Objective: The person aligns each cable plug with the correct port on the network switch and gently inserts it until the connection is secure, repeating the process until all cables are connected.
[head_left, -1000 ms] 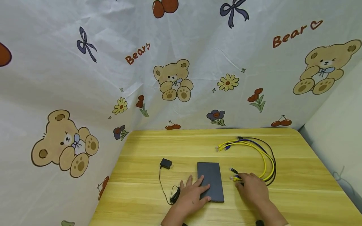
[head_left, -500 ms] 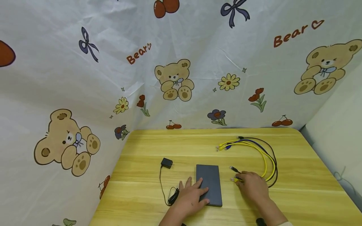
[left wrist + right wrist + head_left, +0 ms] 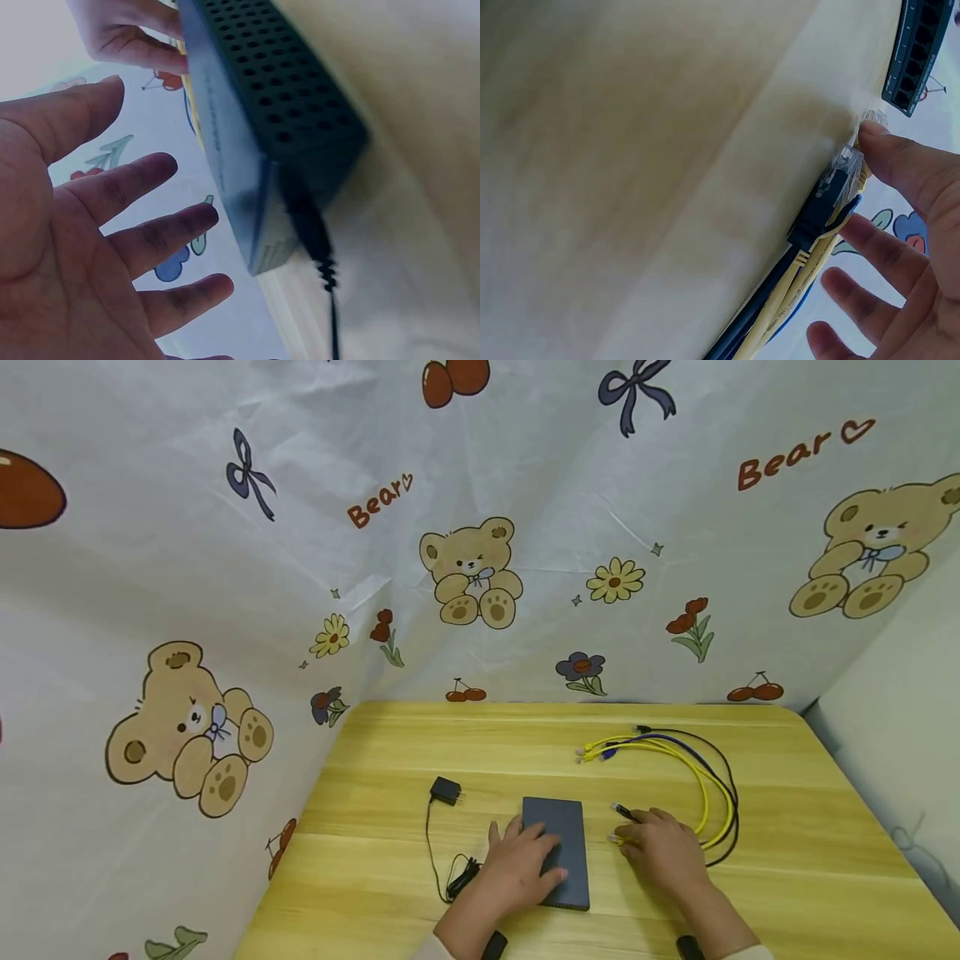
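Observation:
In the head view, a dark grey network switch (image 3: 574, 853) lies flat on the wooden table. My left hand (image 3: 519, 867) is over its left side, fingers spread. In the left wrist view that hand shows clear of the switch (image 3: 214, 112), whose vented side and plugged-in black power lead (image 3: 307, 225) face the camera. My right hand (image 3: 664, 853) is at the near ends of several network cables. In the right wrist view its thumb (image 3: 889, 146) touches a clear plug, while the other fingers are apart from the thumb, beside a black plug (image 3: 829, 195) and yellow cables (image 3: 780, 300).
A black power adapter (image 3: 446, 791) lies left of the switch, its cord ending in a coiled bundle (image 3: 463, 878). The yellow, blue and black cables curve round to far ends near yellow plugs (image 3: 588, 753). A bear-print sheet (image 3: 525, 643) backs the table (image 3: 390, 743).
The switch has slid slightly toward me. My left hand has shifted a little right, its fingers more raised and bent than before. The right hand stays at the plugs and covers the blue one.

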`<state>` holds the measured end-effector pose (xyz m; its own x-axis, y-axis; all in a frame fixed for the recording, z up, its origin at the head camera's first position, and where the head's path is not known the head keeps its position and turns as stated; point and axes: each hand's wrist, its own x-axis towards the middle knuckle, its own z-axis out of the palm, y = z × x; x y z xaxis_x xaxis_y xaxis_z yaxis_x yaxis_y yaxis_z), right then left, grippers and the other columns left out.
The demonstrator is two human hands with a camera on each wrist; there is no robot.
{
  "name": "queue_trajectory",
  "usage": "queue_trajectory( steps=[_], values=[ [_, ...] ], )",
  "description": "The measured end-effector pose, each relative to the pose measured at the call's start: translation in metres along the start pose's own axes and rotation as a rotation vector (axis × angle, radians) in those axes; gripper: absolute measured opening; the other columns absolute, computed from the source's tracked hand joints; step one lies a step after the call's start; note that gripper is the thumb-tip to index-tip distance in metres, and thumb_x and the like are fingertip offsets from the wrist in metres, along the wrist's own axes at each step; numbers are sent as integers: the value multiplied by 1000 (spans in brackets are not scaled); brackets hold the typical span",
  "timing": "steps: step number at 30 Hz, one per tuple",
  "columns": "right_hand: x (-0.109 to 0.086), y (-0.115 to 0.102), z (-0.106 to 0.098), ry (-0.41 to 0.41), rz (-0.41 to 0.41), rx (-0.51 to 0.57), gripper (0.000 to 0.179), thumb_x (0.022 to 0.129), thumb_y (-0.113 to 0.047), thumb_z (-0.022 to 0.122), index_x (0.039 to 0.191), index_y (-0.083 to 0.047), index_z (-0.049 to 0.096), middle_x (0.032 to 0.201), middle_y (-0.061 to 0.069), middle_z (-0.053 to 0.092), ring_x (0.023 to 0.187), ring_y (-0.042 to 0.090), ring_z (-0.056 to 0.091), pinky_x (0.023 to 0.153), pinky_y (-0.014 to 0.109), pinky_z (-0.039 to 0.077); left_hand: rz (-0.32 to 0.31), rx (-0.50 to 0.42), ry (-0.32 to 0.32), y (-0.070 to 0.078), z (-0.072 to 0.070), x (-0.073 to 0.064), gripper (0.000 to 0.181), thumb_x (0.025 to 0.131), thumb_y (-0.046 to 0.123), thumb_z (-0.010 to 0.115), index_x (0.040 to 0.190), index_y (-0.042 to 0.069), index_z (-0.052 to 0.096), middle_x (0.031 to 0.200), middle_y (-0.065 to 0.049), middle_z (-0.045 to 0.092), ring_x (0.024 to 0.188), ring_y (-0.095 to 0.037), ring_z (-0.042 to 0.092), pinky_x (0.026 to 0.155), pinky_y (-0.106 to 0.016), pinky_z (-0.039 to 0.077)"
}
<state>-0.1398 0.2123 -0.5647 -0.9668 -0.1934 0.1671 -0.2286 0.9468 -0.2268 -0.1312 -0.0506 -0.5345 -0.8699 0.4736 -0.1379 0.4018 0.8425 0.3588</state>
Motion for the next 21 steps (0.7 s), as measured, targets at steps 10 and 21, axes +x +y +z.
queue_trajectory(
  steps=[10,21],
  values=[
    [1,-4,3,90,-89,2,16,81,-27,82,94,-19,80,124,10,69,122,46,55,89,68,44,41,55,63,14,3,29,42,95,52,60,133,35,63,142,10,55,139,-29,43,106,-70,28],
    [3,-15,-10,323,-253,68,14,78,-22,84,91,-18,81,111,9,73,109,43,63,79,63,50,29,74,91,31,5,52,35,97,39,64,131,32,64,136,14,59,136,-18,46,107,-65,33]
  ],
)
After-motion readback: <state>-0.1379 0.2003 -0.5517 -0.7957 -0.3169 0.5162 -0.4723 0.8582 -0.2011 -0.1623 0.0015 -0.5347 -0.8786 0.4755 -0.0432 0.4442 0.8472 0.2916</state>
